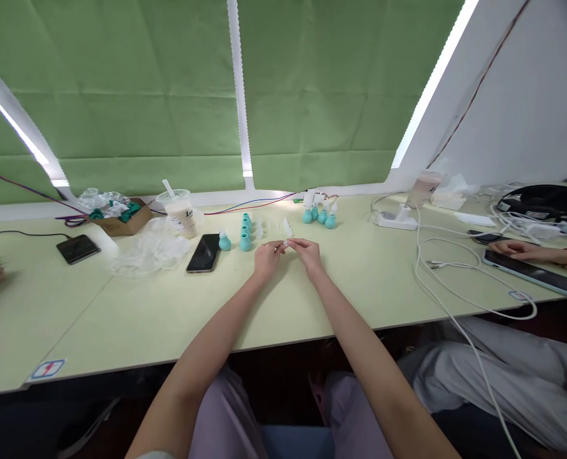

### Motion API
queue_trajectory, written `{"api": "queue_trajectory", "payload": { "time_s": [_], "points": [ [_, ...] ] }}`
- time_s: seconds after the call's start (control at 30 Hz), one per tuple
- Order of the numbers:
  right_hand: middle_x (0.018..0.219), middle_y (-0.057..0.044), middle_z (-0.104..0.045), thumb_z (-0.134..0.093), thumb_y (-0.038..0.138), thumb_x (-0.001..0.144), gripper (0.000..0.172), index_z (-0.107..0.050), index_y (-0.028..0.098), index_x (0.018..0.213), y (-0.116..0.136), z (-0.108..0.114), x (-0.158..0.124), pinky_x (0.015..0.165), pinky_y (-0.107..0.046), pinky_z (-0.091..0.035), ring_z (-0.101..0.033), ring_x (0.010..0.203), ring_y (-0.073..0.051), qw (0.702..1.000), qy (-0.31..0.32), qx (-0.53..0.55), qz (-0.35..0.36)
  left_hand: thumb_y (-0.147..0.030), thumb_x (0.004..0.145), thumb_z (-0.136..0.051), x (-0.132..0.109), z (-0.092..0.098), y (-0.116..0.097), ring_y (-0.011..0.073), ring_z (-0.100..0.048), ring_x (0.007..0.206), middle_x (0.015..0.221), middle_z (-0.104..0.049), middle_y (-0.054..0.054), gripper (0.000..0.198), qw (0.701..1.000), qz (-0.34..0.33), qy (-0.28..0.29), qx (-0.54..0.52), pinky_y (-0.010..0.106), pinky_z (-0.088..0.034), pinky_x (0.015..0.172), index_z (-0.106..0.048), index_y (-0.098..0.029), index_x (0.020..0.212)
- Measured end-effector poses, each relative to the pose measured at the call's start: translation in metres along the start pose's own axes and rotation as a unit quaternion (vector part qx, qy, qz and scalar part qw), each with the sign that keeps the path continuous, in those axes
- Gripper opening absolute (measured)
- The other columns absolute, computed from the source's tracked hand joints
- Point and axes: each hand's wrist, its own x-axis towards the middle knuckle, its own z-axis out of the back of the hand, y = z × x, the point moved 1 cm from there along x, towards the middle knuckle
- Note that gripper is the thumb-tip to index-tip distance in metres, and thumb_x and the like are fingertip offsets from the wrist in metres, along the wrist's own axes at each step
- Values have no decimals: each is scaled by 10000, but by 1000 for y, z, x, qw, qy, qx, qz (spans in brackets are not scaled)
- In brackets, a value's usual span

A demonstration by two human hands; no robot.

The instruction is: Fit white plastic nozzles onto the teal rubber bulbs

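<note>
Over the table, my left hand [266, 260] and my right hand [308, 254] meet fingertip to fingertip. Both pinch a small whitish plastic piece [286, 243], mostly hidden by the fingers. Just beyond my left hand runs a row of open-topped teal rubber bulbs [245, 242]. To their left stands one teal bulb with a clear tip [225, 242]. Small clear plastic parts [259, 229] lie in short lines behind my hands. Farther back to the right, several teal bulbs with whitish tips [330, 221] stand grouped together.
A black phone [204, 253], crumpled clear plastic bags [152, 247], a drink cup [181, 211] and a cardboard box [123, 221] lie left. On the right are a power strip [396, 221], white cables [448, 306] and another person's hand [515, 249] by a phone [532, 273].
</note>
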Motion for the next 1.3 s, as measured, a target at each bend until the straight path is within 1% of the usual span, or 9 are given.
{"api": "queue_trajectory", "payload": {
  "time_s": [0.1,0.27,0.43,0.5,0.6,0.77,0.93,1.17,1.3],
  "points": [
    [824,-49,-732,-761,356,553,226,-732,195,709,-1,1,1,888,-364,-455,-648,901,-234,1000,-6,-6,1,-361,886,-464,0,-2,1,153,-620,701,771,-719,8,287,1000,-4,1,3,241,-358,610,-722,-241,915],
    [836,-51,-730,-751,363,572,232,-725,190,725,-2,2,1,895,-367,-444,-642,911,-236,999,-6,-29,16,-350,894,-452,0,-3,2,154,-623,723,778,-718,8,286,1000,-11,4,2,240,-361,618,-711,-244,955],
    [962,-52,-717,-646,407,706,259,-724,210,856,2,-3,-4,924,-383,-418,-626,958,-228,992,26,-96,73,-340,900,-443,0,-1,5,154,-621,723,788,-715,17,289,1000,-11,-5,4,242,-348,601,-702,-231,971],
    [948,-52,-719,-623,405,731,247,-730,215,846,5,-5,-7,925,-369,-419,-626,961,-225,987,24,-116,106,-351,902,-440,0,0,5,154,-619,732,795,-712,25,299,1000,-14,-8,6,240,-346,596,-696,-225,992],
    [902,-53,-724,-648,400,708,218,-736,214,780,6,-5,-10,905,-353,-435,-634,932,-225,984,-3,-120,129,-367,902,-445,0,0,6,152,-616,745,814,-708,30,303,1000,-20,-8,19,237,-347,604,-694,-223,997],
    [848,-42,-729,-682,407,665,221,-734,209,748,3,-3,-8,884,-352,-433,-637,903,-223,989,-13,-116,93,-357,910,-431,0,-1,5,151,-617,767,808,-708,12,296,999,-21,4,44,230,-326,592,-697,-239,959],
    [823,-53,-729,-721,416,618,256,-730,187,732,-2,-1,-4,864,-351,-432,-638,875,-222,995,-25,-73,66,-379,916,-414,-1,-1,3,142,-614,749,790,-707,-4,314,998,-26,4,51,232,-304,567,-698,-247,935],
    [826,-52,-730,-731,424,598,281,-731,184,743,-6,3,-2,865,-354,-438,-639,874,-219,995,-37,-65,72,-388,909,-435,0,-2,2,136,-615,760,827,-711,-4,297,997,-33,11,64,232,-325,599,-691,-245,956],
    [815,-58,-726,-728,419,600,296,-723,168,756,-5,2,-1,839,-349,-461,-641,846,-212,996,-48,-46,57,-417,909,-429,0,-4,2,132,-612,762,846,-708,8,318,997,-27,18,73,230,-340,618,-680,-234,979]
  ]
}}
